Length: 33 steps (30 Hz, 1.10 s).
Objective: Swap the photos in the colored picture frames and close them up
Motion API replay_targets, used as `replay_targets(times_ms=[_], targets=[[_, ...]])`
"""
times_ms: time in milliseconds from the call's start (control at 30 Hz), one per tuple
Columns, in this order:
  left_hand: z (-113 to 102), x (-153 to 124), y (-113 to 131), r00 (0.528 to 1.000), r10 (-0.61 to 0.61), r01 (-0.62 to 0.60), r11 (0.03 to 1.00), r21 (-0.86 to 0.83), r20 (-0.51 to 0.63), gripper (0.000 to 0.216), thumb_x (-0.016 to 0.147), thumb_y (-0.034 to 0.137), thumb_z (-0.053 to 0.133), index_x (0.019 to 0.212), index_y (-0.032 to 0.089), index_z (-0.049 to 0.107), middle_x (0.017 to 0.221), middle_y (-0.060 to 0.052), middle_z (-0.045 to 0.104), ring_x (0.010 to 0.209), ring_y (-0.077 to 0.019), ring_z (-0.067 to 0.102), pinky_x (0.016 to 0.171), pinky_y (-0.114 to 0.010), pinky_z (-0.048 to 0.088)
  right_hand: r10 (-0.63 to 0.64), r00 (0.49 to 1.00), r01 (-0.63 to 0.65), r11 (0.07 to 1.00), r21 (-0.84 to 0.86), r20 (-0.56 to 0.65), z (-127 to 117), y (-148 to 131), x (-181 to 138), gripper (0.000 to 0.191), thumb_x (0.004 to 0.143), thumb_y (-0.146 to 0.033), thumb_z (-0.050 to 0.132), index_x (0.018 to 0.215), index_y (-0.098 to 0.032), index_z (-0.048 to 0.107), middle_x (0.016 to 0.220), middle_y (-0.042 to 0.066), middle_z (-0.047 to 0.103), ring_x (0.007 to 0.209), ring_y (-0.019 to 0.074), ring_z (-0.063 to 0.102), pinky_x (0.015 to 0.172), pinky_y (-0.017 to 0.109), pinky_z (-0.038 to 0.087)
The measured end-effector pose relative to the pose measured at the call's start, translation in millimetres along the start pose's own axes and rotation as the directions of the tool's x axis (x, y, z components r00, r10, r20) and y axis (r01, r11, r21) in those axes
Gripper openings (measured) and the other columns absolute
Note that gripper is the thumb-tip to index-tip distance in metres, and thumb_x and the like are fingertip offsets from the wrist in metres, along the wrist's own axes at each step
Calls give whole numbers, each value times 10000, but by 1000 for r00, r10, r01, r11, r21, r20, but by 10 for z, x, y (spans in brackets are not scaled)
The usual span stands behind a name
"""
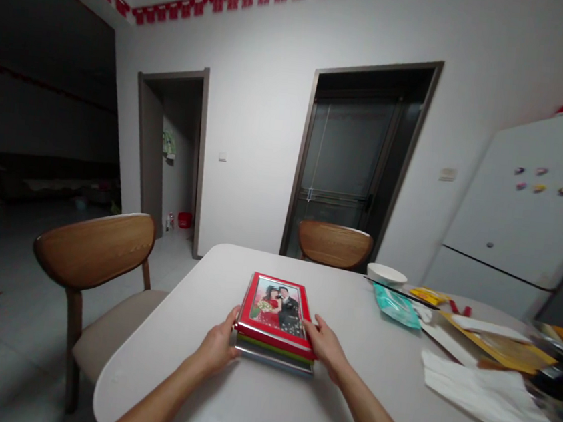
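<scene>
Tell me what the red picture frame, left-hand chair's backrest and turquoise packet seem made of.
Red picture frame: possibly glossy plastic or lacquered wood, with bright glints along its edge.
Left-hand chair's backrest: likely varnished wood, with brown grain and soft sheen.
Turquoise packet: apparently shiny plastic film, given its pale glare.

1 head view, forward and down across table [372, 355]

Stack [275, 342], 3 high, flat on white tbl [260, 410]. Top: red frame [273, 334], face up, silver inner trim, w/ photo [279, 307] of 2 ppl, one in red w/ bouquet, one in dk suit, upright to viewer. Mid: green item [274, 348], edge only. Btm: silver item [273, 360], edge only.
</scene>
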<state>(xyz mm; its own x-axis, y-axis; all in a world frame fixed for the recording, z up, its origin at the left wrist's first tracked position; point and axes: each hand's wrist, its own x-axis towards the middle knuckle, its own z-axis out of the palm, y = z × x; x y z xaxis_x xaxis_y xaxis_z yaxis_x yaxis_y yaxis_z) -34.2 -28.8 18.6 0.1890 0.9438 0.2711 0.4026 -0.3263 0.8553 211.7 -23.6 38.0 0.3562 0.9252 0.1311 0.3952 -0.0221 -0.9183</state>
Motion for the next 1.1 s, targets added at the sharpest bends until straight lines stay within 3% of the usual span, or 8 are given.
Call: replay_targets(times_ms=[167,267,367,467,700,833,933,1100], targets=[[-229,5,413,987,-55,38,993,-112,-149,540,627,130,523,1155,142,409,591,59,486,577,-113,499,632,-230,387,-126,991,130,988,78,-55,-73,-467,-270,592,663,-331,474,1224,-174,370,553,-60,477,482,95,450,503,215,377],[-231,-84,1026,994,33,-61,962,-268,-108,636,680,178,493,1261,199,235,559,96,414,484,-65,418,553,-185,363,-354,935,298,806,511,13,-16,-991,-681,684,665,-243,493,1290,-246,217,469,-110,349,383,55,298,406,178,288],[-186,-254,1597,955,292,-156,656,-738,57,796,632,183,562,1295,228,124,556,106,396,460,-50,365,502,-176,332,-433,898,251,642,725,72,-2,-1398,-1054,740,634,-189,505,1294,-278,184,472,-111,373,413,57,333,434,179,321],[-143,-414,1841,931,350,-102,527,-844,106,858,600,185,611,1300,189,116,560,102,416,483,-49,380,514,-176,335,-386,915,155,602,784,116,-50,-1518,-1251,766,599,-167,506,1289,-279,194,481,-106,404,461,68,394,486,193,368],[58,-415,1560,982,142,18,597,-802,127,853,534,269,696,1246,187,233,579,92,467,495,-57,425,515,-181,336,-236,952,-17,588,808,192,-65,-1210,-1190,667,615,-205,565,1227,-250,304,484,-102,428,418,56,386,439,174,342],[108,-235,1342,983,-92,181,660,-729,160,566,556,593,590,865,127,505,499,71,459,384,-39,370,408,-166,248,-68,971,-157,546,823,230,-44,-1037,-983,241,660,-388,537,730,-158,556,477,-55,459,375,43,368,371,167,285],[101,-116,1254,953,-173,298,670,-680,248,625,596,760,332,534,150,452,370,63,394,298,-33,291,352,-171,167,-16,947,-251,586,771,320,-39,-1001,-865,444,691,-531,439,449,-159,428,411,-37,436,315,38,322,330,175,232],[134,-48,1306,915,-206,388,683,-618,346,687,597,799,196,419,167,398,280,53,345,248,-36,255,331,-181,116,-39,886,-311,690,654,462,25,-1075,-840,567,691,-648,306,371,-182,268,298,-72,258,256,27,163,302,168,107]])
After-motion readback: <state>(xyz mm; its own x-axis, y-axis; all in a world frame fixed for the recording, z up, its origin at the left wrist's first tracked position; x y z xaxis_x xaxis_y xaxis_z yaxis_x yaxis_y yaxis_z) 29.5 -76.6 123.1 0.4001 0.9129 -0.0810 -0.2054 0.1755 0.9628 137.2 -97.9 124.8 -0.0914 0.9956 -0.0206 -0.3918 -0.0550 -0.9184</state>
